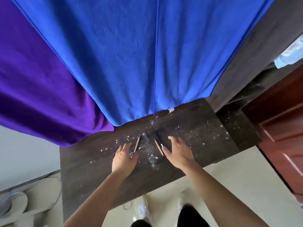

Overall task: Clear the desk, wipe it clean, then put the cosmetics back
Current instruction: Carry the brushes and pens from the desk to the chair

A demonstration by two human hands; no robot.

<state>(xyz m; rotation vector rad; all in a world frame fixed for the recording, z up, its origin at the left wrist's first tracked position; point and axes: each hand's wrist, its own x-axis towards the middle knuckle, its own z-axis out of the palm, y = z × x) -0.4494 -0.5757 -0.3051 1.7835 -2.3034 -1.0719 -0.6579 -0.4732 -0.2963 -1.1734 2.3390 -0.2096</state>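
Note:
A dark wooden desk (91, 174) is strewn with white crumbs and powder (150, 154). Three thin cosmetic pencils lie near its middle: a pinkish one (136, 144) on the left, a second pinkish one (158, 147), and a dark one (158, 139) beside it. My left hand (125, 157) hovers with relaxed fingers just left of the left pencil, holding nothing. My right hand (177, 152) is spread open just right of the pair of pencils, its thumb close to the pinkish one.
Blue cloth (147, 54) and purple cloth (41, 87) hang behind the desk's far edge. A reddish wooden cabinet (282, 128) stands at the right. A lower dark ledge (237, 126) with crumbs adjoins the desk. Light floor and my shoes (144, 208) lie below.

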